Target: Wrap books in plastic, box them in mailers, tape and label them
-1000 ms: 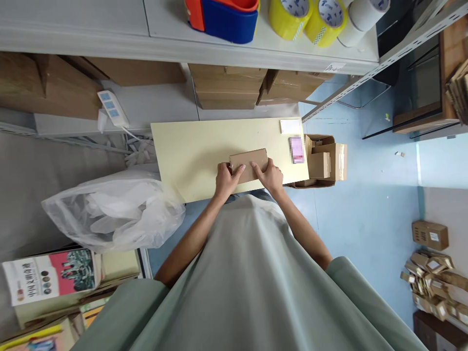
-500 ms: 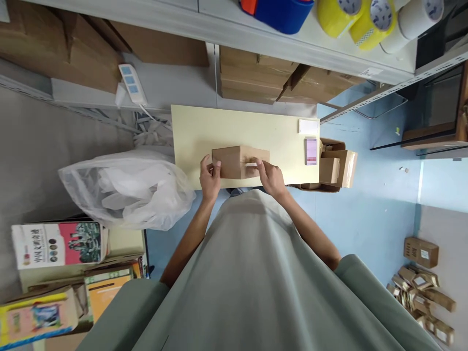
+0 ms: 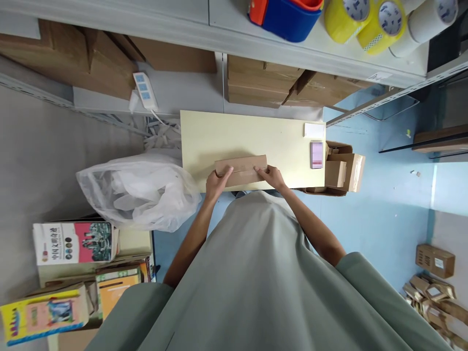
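A small brown cardboard box [image 3: 241, 170] is held over the front part of the pale yellow tabletop [image 3: 234, 131], its long side running left to right and a seam along its middle. Gripping its left end is my left hand [image 3: 216, 184], thumb on top and the other fingers mostly hidden. My right hand [image 3: 272, 176] holds the right end, with the thumb pressed on the upper face near the seam. A phone [image 3: 316, 155] with a lit screen lies at the table's right end, beside a white card-like item [image 3: 314, 130].
Left of the table stands a clear plastic bag [image 3: 139, 192] of white packing material, with books [image 3: 76, 242] below it. An open carton [image 3: 338, 146] holding boxes sits on the right. A shelf [image 3: 226, 36] with tape rolls [image 3: 382, 27] crosses above the back edge.
The box has been turned in my hands, so its long seamed face now shows instead of two faces meeting at an edge. My right thumb has come down onto it. The view shifted slightly.
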Demonstrator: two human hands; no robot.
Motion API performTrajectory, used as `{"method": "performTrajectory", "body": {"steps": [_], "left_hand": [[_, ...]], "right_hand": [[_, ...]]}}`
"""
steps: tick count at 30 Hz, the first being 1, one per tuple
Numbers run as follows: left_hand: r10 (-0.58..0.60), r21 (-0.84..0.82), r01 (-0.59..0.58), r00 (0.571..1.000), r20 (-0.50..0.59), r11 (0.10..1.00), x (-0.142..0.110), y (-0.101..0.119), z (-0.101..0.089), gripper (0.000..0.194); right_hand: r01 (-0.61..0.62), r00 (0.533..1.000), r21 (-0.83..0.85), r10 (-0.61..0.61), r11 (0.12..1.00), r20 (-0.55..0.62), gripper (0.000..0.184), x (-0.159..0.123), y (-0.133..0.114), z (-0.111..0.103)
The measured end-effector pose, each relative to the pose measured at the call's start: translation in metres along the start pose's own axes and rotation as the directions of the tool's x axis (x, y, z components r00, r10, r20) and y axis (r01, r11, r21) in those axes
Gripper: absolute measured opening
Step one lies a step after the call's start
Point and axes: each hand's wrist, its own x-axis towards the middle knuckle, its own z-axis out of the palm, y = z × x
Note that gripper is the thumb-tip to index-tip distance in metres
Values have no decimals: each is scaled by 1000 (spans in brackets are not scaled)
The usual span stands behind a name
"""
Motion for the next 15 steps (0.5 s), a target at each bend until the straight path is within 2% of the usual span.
{"method": "performTrajectory", "body": {"steps": [3, 6, 11, 15], "left_hand": [[-21, 93, 15, 998, 55, 996, 0, 20, 26, 55], [39, 167, -61, 990, 135, 984, 3, 43, 59, 50], [24, 281, -86, 976, 218, 956, 15, 78, 113, 49], [10, 265, -65, 979, 204, 962, 24, 98, 133, 47]], "right_hand": [[1, 999, 6, -1, 1000, -49, 73, -6, 18, -22], [16, 995, 36, -12, 999, -99, 75, -6, 46, -54], [-5, 992, 70, 13, 998, -123, 78, 6, 90, -100], [-21, 996, 20, 23, 1000, -84, 72, 23, 104, -118]]}}
